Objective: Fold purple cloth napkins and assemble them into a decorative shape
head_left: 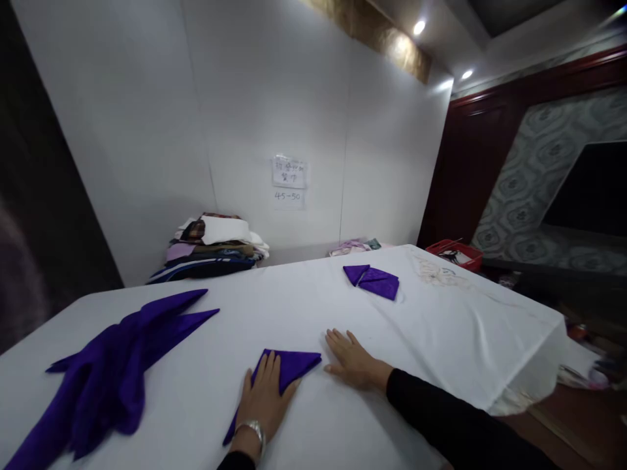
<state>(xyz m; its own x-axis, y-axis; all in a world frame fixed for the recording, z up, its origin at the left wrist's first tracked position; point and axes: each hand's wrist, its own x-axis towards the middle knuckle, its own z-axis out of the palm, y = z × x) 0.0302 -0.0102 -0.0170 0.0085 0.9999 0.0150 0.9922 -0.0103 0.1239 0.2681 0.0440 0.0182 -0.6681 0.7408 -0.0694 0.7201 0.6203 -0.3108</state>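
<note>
A purple cloth napkin, folded to a triangle, lies on the white-covered table. My left hand rests flat on it with the fingers stretched out, hiding its middle. Just right of the napkin's right corner, my right hand lies palm down on the tablecloth, fingers spread and nothing in them. Farther back sits a small folded purple napkin. To the left, a loose crumpled heap of purple cloth has pointed ends.
Behind the table, a pile of folded clothes stands against the white wall panel, with paper signs above. A pinkish cloth bundle shows past the back edge. At the far right corner is a red basket. Wrinkles cross the tablecloth's right side.
</note>
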